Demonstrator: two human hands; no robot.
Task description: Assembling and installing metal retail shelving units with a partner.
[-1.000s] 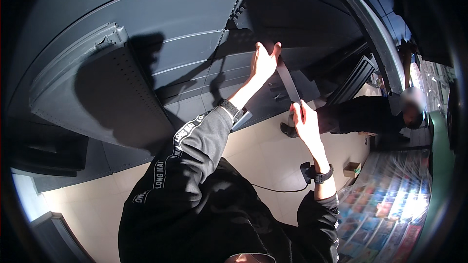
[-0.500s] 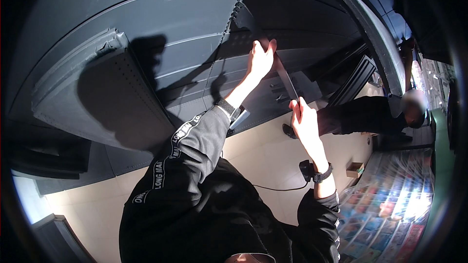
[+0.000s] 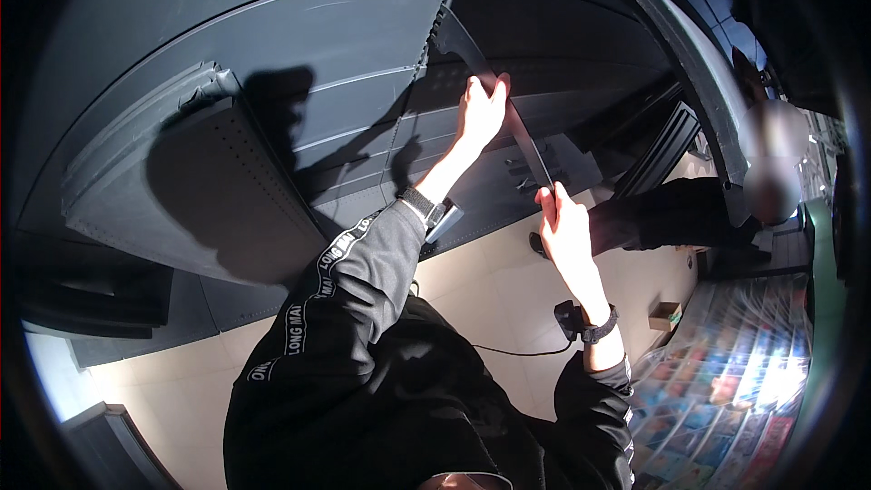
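left hand: the left hand (image 3: 481, 109) is raised against the dark grey metal shelving back panel (image 3: 299, 63), fingers curled round the upper part of a long, thin dark metal strip (image 3: 508, 113), gripping it near the vertical row of slots.
right hand: the right hand (image 3: 564, 234) is lower, thumb and fingers pinched on the bottom end of the same strip; a black band sits on that wrist, and a black watch on the left one.
strip: it runs slantwise from the slotted upright down to the right hand, held at both ends, lying close along the panel (whether its hooks sit in the slots i cannot tell).
progress: as i judge it, the strip is being lined up with the upright and is not yet let go, so seating it and releasing it are left; one dark grey perforated metal shelf (image 3: 195, 191) already hangs at the left.
loose parts: more dark shelf pieces (image 3: 667, 154) lean at the right, near a second person in black (image 3: 676, 213) low on the pale tiled floor (image 3: 490, 295).
packages: a small brown cardboard box (image 3: 665, 315) lies on the floor by the right forearm; beyond it, lower right, a shiny spread of colourful flat packets under clear wrap (image 3: 735, 386), mostly blue, red and yellow, too blurred to tell more.
signs: none visible on the shelving.
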